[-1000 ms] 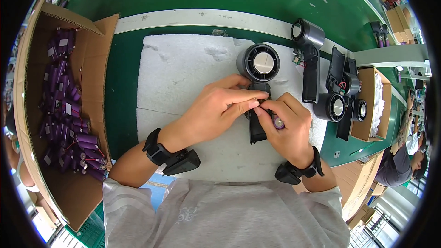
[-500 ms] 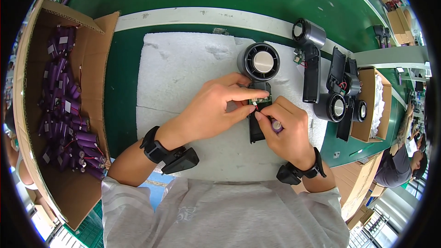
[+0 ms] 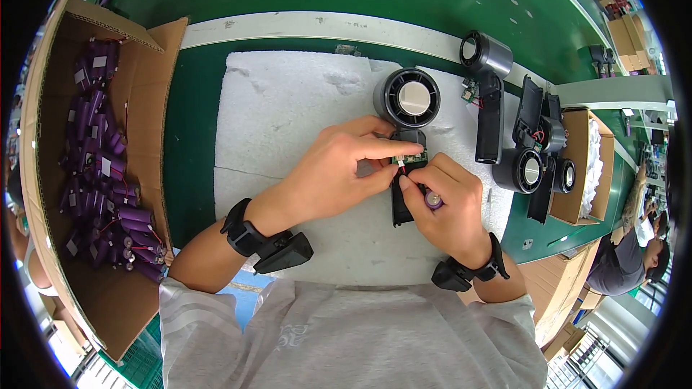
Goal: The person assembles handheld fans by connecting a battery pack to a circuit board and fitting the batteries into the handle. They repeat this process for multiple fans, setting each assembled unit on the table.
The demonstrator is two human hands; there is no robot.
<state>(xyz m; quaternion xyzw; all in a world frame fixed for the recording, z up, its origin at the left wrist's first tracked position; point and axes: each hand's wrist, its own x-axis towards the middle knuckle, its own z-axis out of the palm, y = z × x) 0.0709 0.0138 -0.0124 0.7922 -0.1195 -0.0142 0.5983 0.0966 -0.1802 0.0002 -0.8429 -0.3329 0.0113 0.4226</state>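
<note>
In front of me lies a black handheld fan (image 3: 408,99), its round head away from me and its handle shell (image 3: 401,205) open toward me. Inside the handle sits a small green circuit board (image 3: 413,159). My left hand (image 3: 339,162) reaches in from the left, index finger across the board and thumb below it, closed around the board by a white connector (image 3: 401,163). My right hand (image 3: 448,202) pinches the thin leads at that connector. A purple battery cell (image 3: 433,199) is tucked in its curled fingers, mostly hidden. Whether the plug is fully seated cannot be seen.
White foam (image 3: 281,115) lies under the work. At left, a cardboard box (image 3: 144,101) holds many purple battery cells (image 3: 101,158). More black fan parts (image 3: 490,115) lie at right, beside a small carton (image 3: 577,202). A person (image 3: 626,263) is at far right.
Both hands stay almost still at the board and connector. On the far green surface, a purple cell has shifted slightly right and nearer.
</note>
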